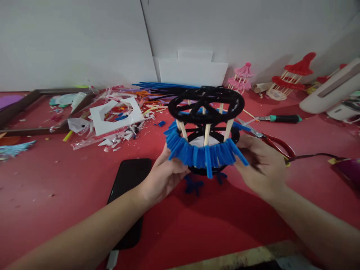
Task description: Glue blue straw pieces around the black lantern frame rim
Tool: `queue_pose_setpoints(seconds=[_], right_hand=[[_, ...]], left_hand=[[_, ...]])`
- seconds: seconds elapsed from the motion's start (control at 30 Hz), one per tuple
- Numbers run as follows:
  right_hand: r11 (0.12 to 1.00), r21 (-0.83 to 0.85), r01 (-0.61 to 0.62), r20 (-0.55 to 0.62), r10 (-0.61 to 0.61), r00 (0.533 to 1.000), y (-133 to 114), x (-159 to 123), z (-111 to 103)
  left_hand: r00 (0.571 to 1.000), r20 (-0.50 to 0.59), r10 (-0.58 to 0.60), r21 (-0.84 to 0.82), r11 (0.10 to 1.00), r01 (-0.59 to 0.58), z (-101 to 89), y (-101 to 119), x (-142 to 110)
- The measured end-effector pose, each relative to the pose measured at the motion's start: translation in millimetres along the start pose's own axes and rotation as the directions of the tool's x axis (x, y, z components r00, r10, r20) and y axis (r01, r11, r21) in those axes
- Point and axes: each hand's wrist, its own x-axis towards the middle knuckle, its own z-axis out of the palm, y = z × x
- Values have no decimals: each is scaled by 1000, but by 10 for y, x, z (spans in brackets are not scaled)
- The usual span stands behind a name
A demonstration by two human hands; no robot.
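Observation:
A small round pavilion model (202,155) is lifted above the table between my hands. It has a black pipe-cleaner ring with crossing spokes on top, pale wooden sticks as posts, and a skirt of short blue pipe-cleaner pieces around its middle. My left hand (165,176) grips its lower left side, fingers partly hidden beneath the blue skirt. On the opposite side, my right hand (261,167) is closed at the model's right edge, with some fingertips out of sight behind it. Blue pipe-cleaner bits (194,185) show below the model.
Left of centre lies a black phone (132,176). Scraps surround a cut white board (102,120). Red-handled pliers (277,144) and a black-handled tool (284,119) are to the right. Behind stand pink (240,78) and red (292,77) models and a white glue-gun-like device (329,90).

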Motion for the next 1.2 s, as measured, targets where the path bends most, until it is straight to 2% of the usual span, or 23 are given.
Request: queue_pose_setpoints(seconds=[0.03,0.07,0.1,0.17,0.23,0.3,0.37,0.43,0.5,0.57,0.83,0.93,1.0,1.03,1.07,1.1,1.13,1.2], right_hand=[[1000,-24,-8,-22,8,1000,-25,-11,15],[999,-49,0,-30,-1,1000,-50,-19,28],[997,-78,24,-22,-25,999,-75,-22,40],[987,-129,96,17,-94,995,-116,-23,52],[977,-140,163,24,-161,987,-143,-25,49],[955,-155,252,-22,-258,966,-162,-37,29],[895,-230,382,-44,-401,915,-180,-59,0],[810,-351,470,-3,-503,865,-200,-80,-25],[760,-442,476,45,-511,858,-217,-91,-34],[747,-479,461,66,-493,868,-224,-89,-26],[744,-466,479,118,-484,867,-244,-90,-14],[755,-448,478,51,-513,857,-243,-33,-57],[809,-429,402,-31,-458,889,-169,26,-93],[840,-427,334,-49,-391,919,-98,49,-113],[865,-429,260,-49,-310,949,-4,63,-133],[863,-462,205,0,-231,973,106,63,-154],[828,-539,152,78,-131,988,225,47,-173],[687,-715,130,210,33,977,445,-18,-202]], left_hand=[[997,60,-42,-81,996,47,13,33,-9],[994,111,-21,-143,989,37,26,60,-17],[985,169,-13,-151,988,39,36,79,-23],[978,210,-13,-112,993,37,49,91,-28],[982,189,-20,-52,998,30,58,83,-24],[989,151,-6,-33,999,11,70,74,-16],[992,123,15,-21,1000,-12,89,76,-5],[994,102,49,3,999,-50,107,84,3],[990,125,58,29,998,-62,113,86,7],[987,153,45,41,998,-52,109,77,7],[992,115,50,22,998,-52,97,58,10],[998,54,17,-38,999,-15,79,34,21],[1000,-13,-20,-102,995,18,56,6,36],[999,-38,-39,-131,991,34,44,-8,45],[997,-51,-53,-152,987,45,31,-21,55],[996,-63,-60,-162,986,49,20,-32,64],[995,-76,-58,-161,986,46,9,-41,71],[994,-102,-31,-143,990,16,-9,-56,78]])
